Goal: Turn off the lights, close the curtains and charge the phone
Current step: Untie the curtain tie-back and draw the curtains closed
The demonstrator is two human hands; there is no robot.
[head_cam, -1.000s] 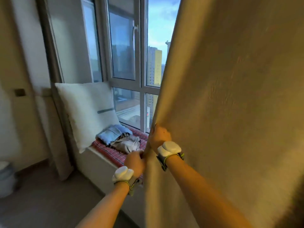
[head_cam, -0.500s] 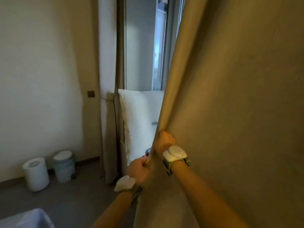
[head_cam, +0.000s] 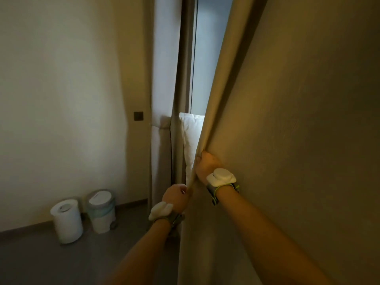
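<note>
A large beige curtain (head_cam: pixel 287 120) fills the right half of the view. Its leading edge runs from top centre down to my hands. My right hand (head_cam: pixel 205 165) grips that edge at mid height, fingers closed around the fabric. My left hand (head_cam: pixel 176 198) holds the same edge just below, also closed on it. A narrow strip of window (head_cam: pixel 202 68) stays uncovered between this curtain and a second, gathered curtain (head_cam: pixel 181 99) at the wall. No phone is in view.
A white pillow (head_cam: pixel 190 136) shows through the gap. A dark wall switch (head_cam: pixel 138 116) sits on the left wall. Two small white bins (head_cam: pixel 66 220) (head_cam: pixel 101 210) stand on the grey floor by the wall.
Both hands have dragged the curtain edge leftward. The window, the window seat and most of the pillow are now covered, and the room looks darker.
</note>
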